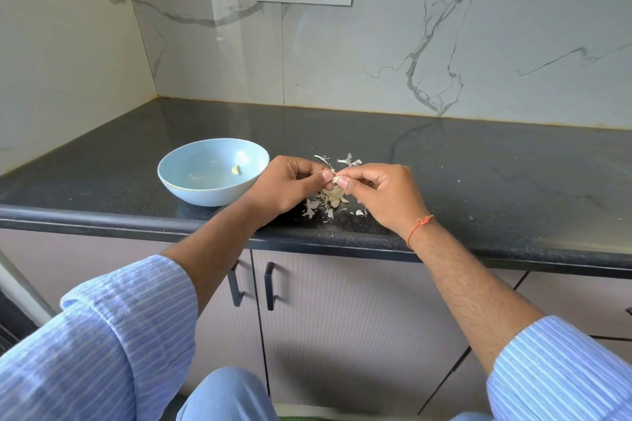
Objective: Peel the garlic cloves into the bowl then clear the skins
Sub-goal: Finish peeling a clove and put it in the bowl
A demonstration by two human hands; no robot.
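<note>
Mid-peel: left hand (297, 183) and right hand (372, 188) both pinching one clove (336, 179) above the skins (326, 203) near the counter (478, 181) front edge; bowl (178, 177) just left (one clove inside); next, strip, then drop in.
</note>
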